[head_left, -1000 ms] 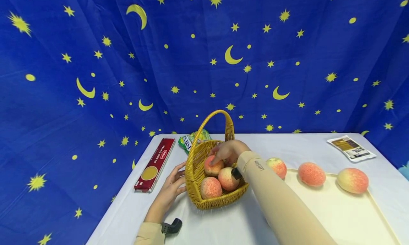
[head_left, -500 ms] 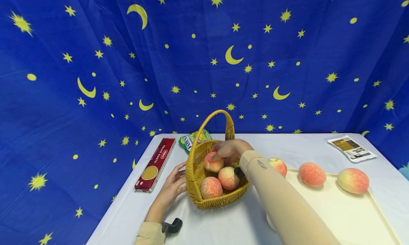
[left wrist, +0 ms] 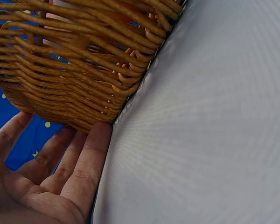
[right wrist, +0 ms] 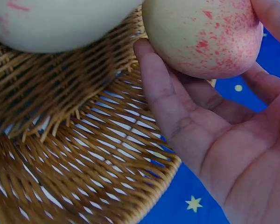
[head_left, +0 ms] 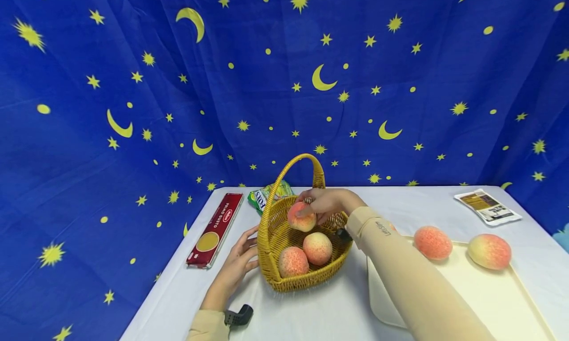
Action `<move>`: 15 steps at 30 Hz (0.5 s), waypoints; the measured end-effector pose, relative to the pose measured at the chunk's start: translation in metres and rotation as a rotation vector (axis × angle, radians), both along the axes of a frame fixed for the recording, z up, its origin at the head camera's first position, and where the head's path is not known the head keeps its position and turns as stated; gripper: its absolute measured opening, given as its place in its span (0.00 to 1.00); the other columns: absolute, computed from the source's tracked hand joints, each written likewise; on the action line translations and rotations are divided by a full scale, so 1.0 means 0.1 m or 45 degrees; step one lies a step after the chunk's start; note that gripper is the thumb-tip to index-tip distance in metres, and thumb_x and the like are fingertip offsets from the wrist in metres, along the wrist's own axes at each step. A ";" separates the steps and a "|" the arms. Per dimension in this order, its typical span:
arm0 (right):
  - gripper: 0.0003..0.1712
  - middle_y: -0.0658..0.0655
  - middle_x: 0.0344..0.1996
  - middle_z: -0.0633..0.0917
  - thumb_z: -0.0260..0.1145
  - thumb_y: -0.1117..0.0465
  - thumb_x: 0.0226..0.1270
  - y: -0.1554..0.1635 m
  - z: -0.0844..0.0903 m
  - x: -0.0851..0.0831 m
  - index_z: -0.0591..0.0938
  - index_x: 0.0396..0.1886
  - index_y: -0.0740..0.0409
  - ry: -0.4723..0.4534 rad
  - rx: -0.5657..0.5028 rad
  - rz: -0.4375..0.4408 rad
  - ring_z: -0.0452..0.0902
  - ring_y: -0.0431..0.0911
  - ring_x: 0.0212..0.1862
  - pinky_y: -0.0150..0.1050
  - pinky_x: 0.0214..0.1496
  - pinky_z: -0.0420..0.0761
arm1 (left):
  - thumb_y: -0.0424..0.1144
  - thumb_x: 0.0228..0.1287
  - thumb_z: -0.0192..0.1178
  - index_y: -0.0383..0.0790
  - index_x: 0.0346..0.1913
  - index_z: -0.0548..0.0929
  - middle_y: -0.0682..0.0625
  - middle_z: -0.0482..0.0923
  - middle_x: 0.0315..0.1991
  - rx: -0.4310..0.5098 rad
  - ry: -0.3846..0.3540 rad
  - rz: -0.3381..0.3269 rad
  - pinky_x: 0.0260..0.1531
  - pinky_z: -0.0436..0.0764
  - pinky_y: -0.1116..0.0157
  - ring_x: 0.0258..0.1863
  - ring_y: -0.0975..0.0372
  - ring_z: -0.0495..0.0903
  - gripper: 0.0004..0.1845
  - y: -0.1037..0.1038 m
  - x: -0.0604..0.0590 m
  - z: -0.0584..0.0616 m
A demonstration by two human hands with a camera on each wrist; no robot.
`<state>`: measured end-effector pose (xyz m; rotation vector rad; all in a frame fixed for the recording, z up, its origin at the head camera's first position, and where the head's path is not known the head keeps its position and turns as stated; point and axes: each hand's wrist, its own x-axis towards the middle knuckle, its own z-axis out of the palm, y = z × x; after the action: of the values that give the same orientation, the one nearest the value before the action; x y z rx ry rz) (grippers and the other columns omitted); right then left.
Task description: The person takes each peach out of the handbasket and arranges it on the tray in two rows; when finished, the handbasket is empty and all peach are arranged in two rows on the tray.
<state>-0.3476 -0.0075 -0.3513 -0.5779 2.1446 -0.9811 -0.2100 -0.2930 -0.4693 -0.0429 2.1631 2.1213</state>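
Note:
My right hand (head_left: pixel 328 203) grips a pink-and-yellow peach (head_left: pixel 301 219) inside the yellow wicker basket (head_left: pixel 306 282), below its tall arched handle. In the right wrist view the fingers curl round that peach (right wrist: pixel 207 37), which is raised off the woven bottom. Two more peaches, one speckled pink (head_left: pixel 293 262) and one paler (head_left: pixel 317 248), lie toward the basket's near end. Against the basket's left side rests my left hand (head_left: pixel 237 264). Its fingers are extended, with the fingertips touching the wicker wall (left wrist: pixel 70 88) low down in the left wrist view.
At the right lies a cream tray (head_left: pixel 498 301) with a pink peach (head_left: pixel 433 242) and a yellow-red one (head_left: pixel 489 251) at its far edge. A red pasta packet (head_left: pixel 215 231) is left of the basket, a green FOX'S bag (head_left: pixel 266 195) behind it. A white-gold pouch (head_left: pixel 487 206) sits far right.
My right hand has lifted the rear peach up from the basket bottom, and the right forearm has shifted slightly right, hiding most of the tray's leftmost peach. The left hand has stayed put.

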 end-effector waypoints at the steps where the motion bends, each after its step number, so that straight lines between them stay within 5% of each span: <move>1: 0.33 0.61 0.60 0.79 0.69 0.49 0.78 0.02 0.02 0.00 0.71 0.76 0.51 0.027 -0.005 0.018 0.85 0.51 0.51 0.55 0.64 0.86 | 0.41 0.74 0.64 0.57 0.80 0.69 0.41 0.72 0.74 0.001 0.002 0.001 0.58 0.85 0.58 0.64 0.58 0.80 0.34 0.00 0.00 0.00; 8: 0.35 0.62 0.49 0.79 0.72 0.48 0.76 0.14 0.14 0.06 0.73 0.76 0.49 0.188 -0.043 0.058 0.81 0.49 0.44 0.54 0.57 0.88 | 0.41 0.75 0.64 0.57 0.80 0.69 0.40 0.72 0.74 0.000 0.012 0.004 0.58 0.85 0.59 0.64 0.58 0.79 0.33 0.01 0.00 -0.01; 15: 0.38 0.60 0.62 0.83 0.71 0.49 0.75 0.31 0.19 0.12 0.72 0.79 0.57 0.369 -0.054 0.131 0.82 0.48 0.55 0.54 0.62 0.85 | 0.40 0.75 0.63 0.56 0.80 0.69 0.40 0.72 0.73 0.008 0.015 0.009 0.56 0.85 0.60 0.63 0.58 0.80 0.33 0.02 -0.01 -0.02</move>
<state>-0.3355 0.0230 -0.3321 -0.8886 2.3223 -0.9348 -0.2108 -0.2915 -0.4711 -0.0372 2.1662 2.1373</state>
